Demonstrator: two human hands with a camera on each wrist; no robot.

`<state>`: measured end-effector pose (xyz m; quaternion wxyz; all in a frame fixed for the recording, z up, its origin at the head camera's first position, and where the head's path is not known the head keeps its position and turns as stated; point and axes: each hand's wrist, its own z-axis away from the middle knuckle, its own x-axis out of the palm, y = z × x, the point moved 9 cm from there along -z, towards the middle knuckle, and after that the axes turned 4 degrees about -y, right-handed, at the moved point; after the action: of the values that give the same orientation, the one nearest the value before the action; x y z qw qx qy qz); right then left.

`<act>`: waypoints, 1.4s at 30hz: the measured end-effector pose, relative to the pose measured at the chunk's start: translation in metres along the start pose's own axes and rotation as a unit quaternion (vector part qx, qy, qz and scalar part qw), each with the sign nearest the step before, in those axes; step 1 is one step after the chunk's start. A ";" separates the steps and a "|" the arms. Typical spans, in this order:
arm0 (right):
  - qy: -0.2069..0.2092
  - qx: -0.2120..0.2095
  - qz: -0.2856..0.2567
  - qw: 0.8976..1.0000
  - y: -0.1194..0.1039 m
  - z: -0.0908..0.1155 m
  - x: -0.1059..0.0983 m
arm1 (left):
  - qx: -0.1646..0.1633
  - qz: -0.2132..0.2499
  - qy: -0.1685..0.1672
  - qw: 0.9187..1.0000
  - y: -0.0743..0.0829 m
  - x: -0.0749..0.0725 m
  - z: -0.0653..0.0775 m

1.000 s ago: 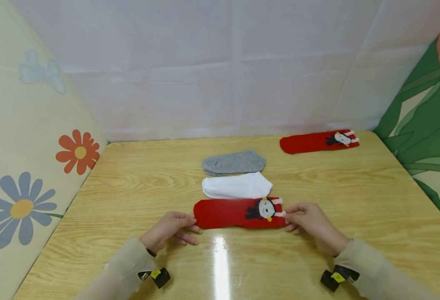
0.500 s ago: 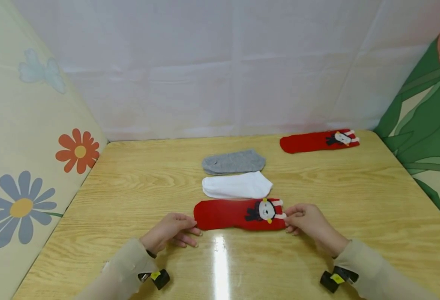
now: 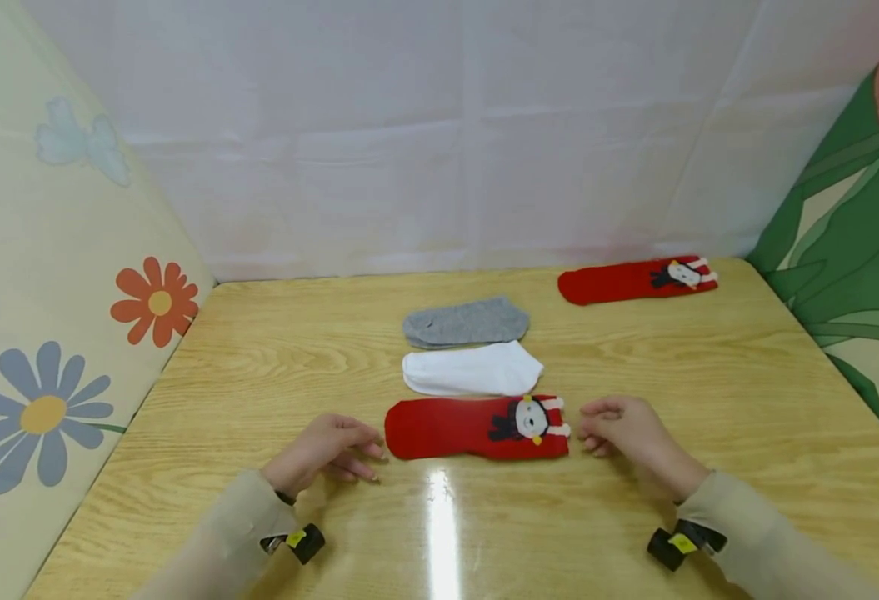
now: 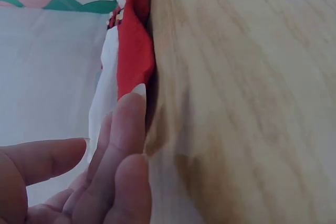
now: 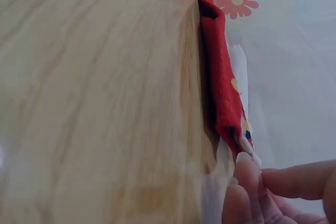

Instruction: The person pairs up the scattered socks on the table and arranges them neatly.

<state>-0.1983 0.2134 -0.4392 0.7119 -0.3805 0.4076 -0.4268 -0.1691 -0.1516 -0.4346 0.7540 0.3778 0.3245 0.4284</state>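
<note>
A red sock with a white-faced cartoon figure near its cuff lies flat across the table, toe to the left. Just off its toe end hovers my left hand, thumb and fingers apart in the left wrist view and holding nothing. Beyond the cuff, a small gap in the head view separates the sock from my right hand, whose fingers are loosely bent. Directly behind the red sock lies a white sock, with grey socks behind that.
A second red sock with the same figure lies at the back right of the wooden table. White cloth hangs along the back edge. Flower-printed panels stand at both sides.
Both hands have let go of the red sock's ends and moved outward, the left hand to the left and the right hand to the right. The sock stays in place.
</note>
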 end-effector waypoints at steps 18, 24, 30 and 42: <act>0.021 -0.025 -0.003 0.999 0.007 -0.007 -0.043 | 0.065 0.084 0.085 0.991 0.036 0.005 -0.019; 0.029 -0.021 0.005 0.999 0.006 -0.009 -0.055 | 0.081 0.093 0.080 0.989 0.047 0.015 -0.030; 0.035 -0.015 0.024 0.999 0.004 -0.012 -0.067 | 0.099 0.089 0.059 0.989 0.060 0.026 -0.036; 0.066 -0.009 0.046 0.997 0.006 -0.018 -0.092 | 0.109 0.094 0.042 0.989 0.081 0.046 -0.047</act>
<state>-0.2402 0.2967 -0.4279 0.6991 -0.3390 0.4745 -0.4137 -0.2205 -0.0683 -0.3976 0.6508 0.4678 0.3636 0.4747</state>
